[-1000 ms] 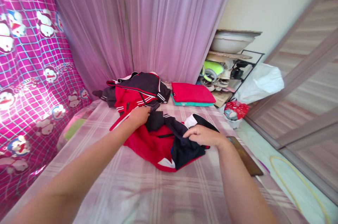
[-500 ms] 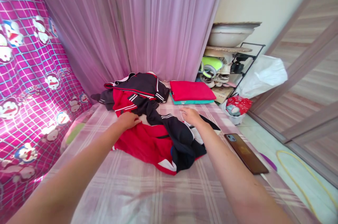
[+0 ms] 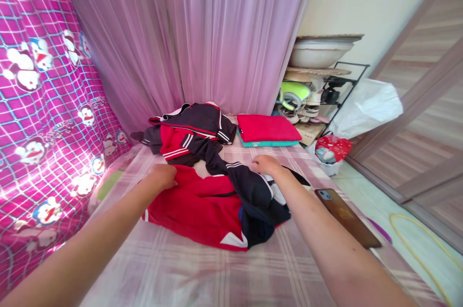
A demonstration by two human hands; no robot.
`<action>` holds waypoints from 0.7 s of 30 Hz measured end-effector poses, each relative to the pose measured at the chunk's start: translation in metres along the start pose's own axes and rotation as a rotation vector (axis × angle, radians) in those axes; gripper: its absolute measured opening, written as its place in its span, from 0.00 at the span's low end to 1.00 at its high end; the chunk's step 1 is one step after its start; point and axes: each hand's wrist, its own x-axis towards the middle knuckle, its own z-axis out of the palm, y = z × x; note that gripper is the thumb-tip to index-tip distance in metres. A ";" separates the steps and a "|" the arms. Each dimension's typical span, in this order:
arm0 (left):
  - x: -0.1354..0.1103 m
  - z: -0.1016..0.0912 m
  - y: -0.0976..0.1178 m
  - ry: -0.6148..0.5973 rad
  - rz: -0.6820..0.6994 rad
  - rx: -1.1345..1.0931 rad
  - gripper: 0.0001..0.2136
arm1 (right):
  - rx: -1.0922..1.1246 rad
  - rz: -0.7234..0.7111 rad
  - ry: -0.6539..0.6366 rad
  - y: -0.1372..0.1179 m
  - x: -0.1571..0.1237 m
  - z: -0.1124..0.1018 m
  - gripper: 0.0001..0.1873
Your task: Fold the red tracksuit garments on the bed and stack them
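- We count one red-and-dark jacket [image 3: 195,206], crumpled mid-bed [image 3: 195,280]; one clothing heap [image 3: 197,116] by the far edge, towards the left; two folded garments [image 3: 267,127], red on teal, near the far right corner; one phone [image 3: 347,218] along the right edge.
- Our left hand [image 3: 164,177], arm stretched forward, grips the jacket's left end.
- Our right hand [image 3: 265,165] reaches past its dark sleeve, fingers narrow; whether they hold cloth, we cannot tell.

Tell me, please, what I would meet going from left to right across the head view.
Pink patterned cloth → left hand → white patch of the red garment → right hand → brown phone.
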 end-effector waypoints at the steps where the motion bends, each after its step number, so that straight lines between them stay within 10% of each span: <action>1: 0.000 -0.004 0.001 0.015 -0.016 0.018 0.13 | 0.018 -0.036 0.040 -0.005 0.002 0.001 0.20; 11: 0.014 -0.003 -0.004 0.029 0.017 -0.052 0.17 | 0.083 -0.192 0.085 -0.083 0.031 0.017 0.32; 14: 0.010 -0.006 -0.009 -0.005 0.017 -0.059 0.14 | 0.066 -0.170 0.056 -0.092 0.029 0.015 0.22; 21: 0.009 -0.067 -0.051 0.157 -0.032 -0.147 0.19 | 0.106 0.054 0.390 -0.061 0.025 -0.066 0.18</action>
